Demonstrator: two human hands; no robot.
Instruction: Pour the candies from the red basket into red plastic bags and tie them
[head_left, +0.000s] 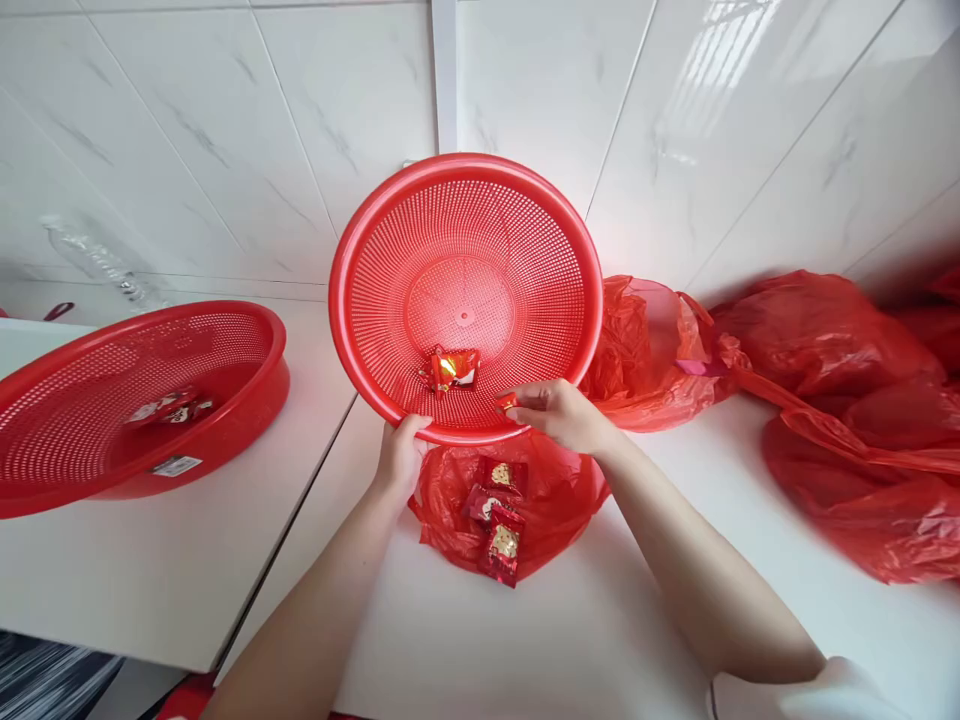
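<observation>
A round red plastic basket [540, 250] is tilted up, its open mouth facing me. My left hand [403, 455] grips its lower left rim, thumb over the edge. Inside the basket's lower right, my right hand [559, 412] pinches a small red wrapped candy [508, 402] between thumb and fingers. A few shiny red and gold wrapped candies [454, 369] lie at the bottom of the basket. Beneath the rim spreads a red plastic bag [559, 505], with several red snack packets [505, 543] on it, some printed with a pale figure.
Another red basket [255, 400] with a few packets [176, 405] leans at the left. Knotted or bunched red plastic bags [832, 340] lie along the right. A white tiled wall [225, 130] rises behind the white table [585, 640], which has a dark seam at left.
</observation>
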